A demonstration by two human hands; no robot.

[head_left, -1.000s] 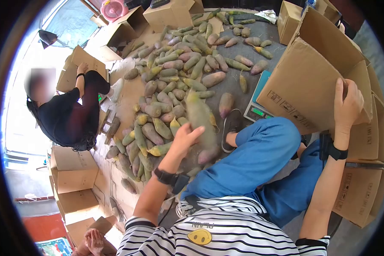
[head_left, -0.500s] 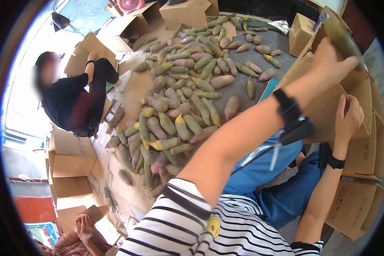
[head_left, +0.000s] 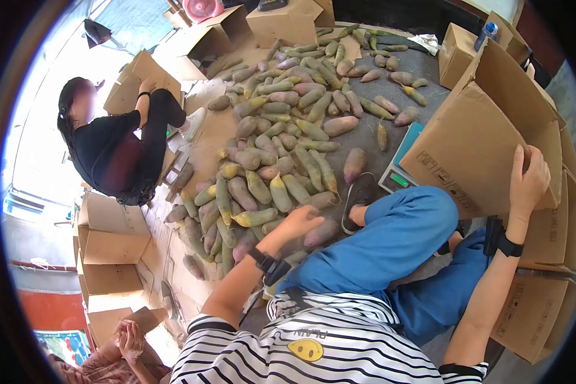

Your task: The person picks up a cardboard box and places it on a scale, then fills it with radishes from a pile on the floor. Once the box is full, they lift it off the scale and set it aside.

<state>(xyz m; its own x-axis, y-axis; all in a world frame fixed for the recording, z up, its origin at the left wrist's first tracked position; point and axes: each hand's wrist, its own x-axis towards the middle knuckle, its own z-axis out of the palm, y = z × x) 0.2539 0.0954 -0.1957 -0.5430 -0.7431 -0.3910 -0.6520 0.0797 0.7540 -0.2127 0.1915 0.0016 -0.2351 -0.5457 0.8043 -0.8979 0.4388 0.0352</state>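
Observation:
A large heap of long green and purplish radishes (head_left: 281,147) covers the floor in front of me. Over the near edge of this heap is my left hand (head_left: 301,225), open, its fingers apart beside a purplish radish (head_left: 322,233); no radish shows in its grip. On the right, my right hand (head_left: 530,174) grips the edge of an open cardboard box (head_left: 454,147). The box leans towards me beside a teal digital scale (head_left: 400,179) with a lit green display. What lies deep inside the box is hidden.
Another person in black (head_left: 112,141) sits at the left with a box (head_left: 141,83). More cardboard boxes (head_left: 112,227) stand at the left and others (head_left: 536,313) at the right. Another person's hands (head_left: 129,339) show at lower left. A bottle with a blue cap (head_left: 486,35) stands behind my box.
My left hand has swung from above the box, where it held a blurred greenish radish, down left to the heap and is now without it. My right hand stays on the box edge.

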